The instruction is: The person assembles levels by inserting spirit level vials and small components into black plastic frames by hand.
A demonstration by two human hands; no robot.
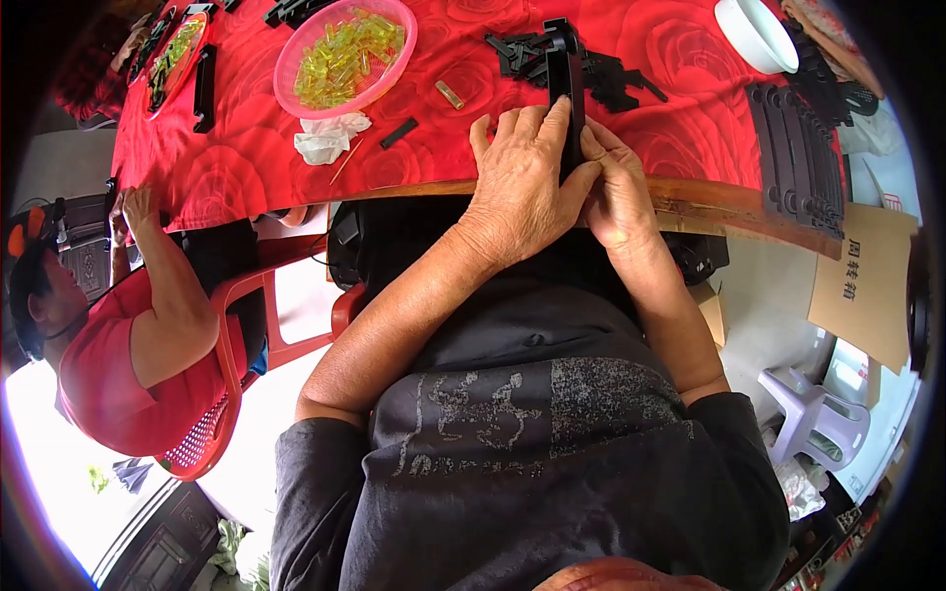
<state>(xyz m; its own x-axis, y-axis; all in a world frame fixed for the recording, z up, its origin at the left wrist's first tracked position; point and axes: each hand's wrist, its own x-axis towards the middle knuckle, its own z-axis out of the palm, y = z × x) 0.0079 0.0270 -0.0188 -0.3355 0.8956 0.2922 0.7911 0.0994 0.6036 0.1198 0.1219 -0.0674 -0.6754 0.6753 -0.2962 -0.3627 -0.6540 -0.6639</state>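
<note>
A long black plastic bar (564, 74) stands up between my hands at the table's near edge. My left hand (522, 177) is closed on it from the left, its fingers lying along the side. From the right, my right hand (619, 182) grips the bar's lower part with thumb and fingers. The bar's lower end is hidden behind my hands. Just beyond lies a loose pile of flat black plastic strips (616, 79). Left of my hands are one short black strip (399, 133) and a small pale rectangular piece (449, 95).
A pink basket (286, 84) holds yellow-green clear tubes. Crumpled tissue (330, 140) and a thin stick (345, 161) lie below it. Long black bars (796, 158) line the right edge near a white bowl (754, 37). A co-worker (138, 345) sits left; a cardboard box (862, 286) stands right.
</note>
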